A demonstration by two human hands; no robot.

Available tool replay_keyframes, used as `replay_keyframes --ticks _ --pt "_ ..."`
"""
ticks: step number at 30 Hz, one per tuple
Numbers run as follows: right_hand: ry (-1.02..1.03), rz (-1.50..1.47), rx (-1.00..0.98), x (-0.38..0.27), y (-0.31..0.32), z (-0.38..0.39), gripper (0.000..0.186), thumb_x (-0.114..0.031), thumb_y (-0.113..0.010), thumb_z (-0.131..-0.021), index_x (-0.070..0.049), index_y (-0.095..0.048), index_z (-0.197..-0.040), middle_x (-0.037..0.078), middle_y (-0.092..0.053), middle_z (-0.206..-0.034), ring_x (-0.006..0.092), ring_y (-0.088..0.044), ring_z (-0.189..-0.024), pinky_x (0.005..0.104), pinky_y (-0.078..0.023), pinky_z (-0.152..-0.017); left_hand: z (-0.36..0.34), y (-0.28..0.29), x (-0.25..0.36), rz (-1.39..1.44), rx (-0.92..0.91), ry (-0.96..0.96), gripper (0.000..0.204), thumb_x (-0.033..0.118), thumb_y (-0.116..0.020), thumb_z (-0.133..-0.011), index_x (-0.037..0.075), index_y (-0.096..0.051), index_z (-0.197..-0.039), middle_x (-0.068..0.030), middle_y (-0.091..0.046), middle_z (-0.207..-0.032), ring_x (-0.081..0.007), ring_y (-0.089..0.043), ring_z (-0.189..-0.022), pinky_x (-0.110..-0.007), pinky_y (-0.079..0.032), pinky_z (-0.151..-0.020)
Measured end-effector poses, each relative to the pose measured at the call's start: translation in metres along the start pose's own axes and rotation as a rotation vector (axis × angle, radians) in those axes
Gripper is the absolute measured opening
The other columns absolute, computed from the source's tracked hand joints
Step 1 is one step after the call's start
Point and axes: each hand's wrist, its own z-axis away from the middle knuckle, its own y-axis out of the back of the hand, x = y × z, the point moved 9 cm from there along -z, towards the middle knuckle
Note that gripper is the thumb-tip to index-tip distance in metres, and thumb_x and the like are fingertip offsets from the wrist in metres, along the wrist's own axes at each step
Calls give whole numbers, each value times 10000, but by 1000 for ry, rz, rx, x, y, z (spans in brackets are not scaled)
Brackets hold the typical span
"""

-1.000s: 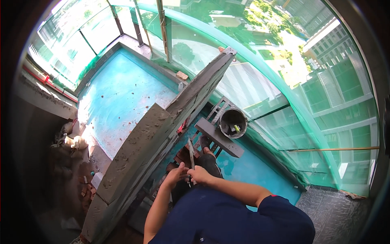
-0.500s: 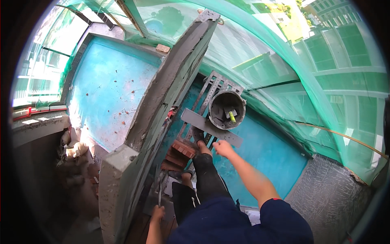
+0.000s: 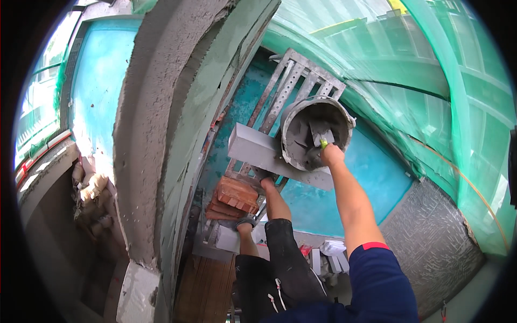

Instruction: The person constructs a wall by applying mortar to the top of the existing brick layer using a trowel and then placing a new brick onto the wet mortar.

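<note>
My right hand [image 3: 332, 154] is closed on the yellow-green handle of a trowel [image 3: 323, 143], whose metal blade lies inside a round grey bucket [image 3: 297, 119] holding grey mortar. The bucket sits on a perforated metal stand [image 3: 281, 99] against a long grey block [image 3: 253, 141] laid across it. Below the block are stacked red bricks [image 3: 235, 195], beside my legs and feet. My left hand is out of sight.
A rough concrete wall [image 3: 142, 134] rises on my left, a blue-coated floor [image 3: 97, 70] beyond it, with sacks [image 3: 91, 196]. Blue flooring [image 3: 371, 177] also surrounds the stand. Green netting [image 3: 436, 107] lines the right side; white blocks [image 3: 331, 262] lie by my legs.
My right hand left the long tool, reached up to the bucket and took hold of the trowel. My left hand, with the long tool, dropped out of view. The bucket now appears larger.
</note>
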Motion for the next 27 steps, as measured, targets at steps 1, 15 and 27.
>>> replay_keyframes --ticks 1,15,27 --pt "-32 -45 -47 -5 -9 -8 385 -313 -575 -836 -11 -634 -1068 190 -653 -1099 355 -631 -1013 422 -507 -877 3 -2 1 15 5 15 301 351 -531 -933 54 -575 -953 -54 -569 -687 -167 -530 -555 -323 -433 -497" --pt "-155 18 -52 4 18 5 632 -568 -465 -884 13 -676 -1019 215 -661 -1078 337 -637 -1038 399 -507 -874 4 -41 131 305 -120 -212 387 489 -507 -954 111 -588 -947 19 -449 -613 -111 -373 -488 -282 -313 -435" --pt "159 19 82 -27 61 8 549 -516 -550 -819 12 -700 -849 244 -671 -887 393 -655 -867 443 -518 -812 -5 -41 162 309 -123 -209 428 435 -472 -974 96 -475 -713 3 -422 -562 -120 -413 -465 -308 -322 -416"
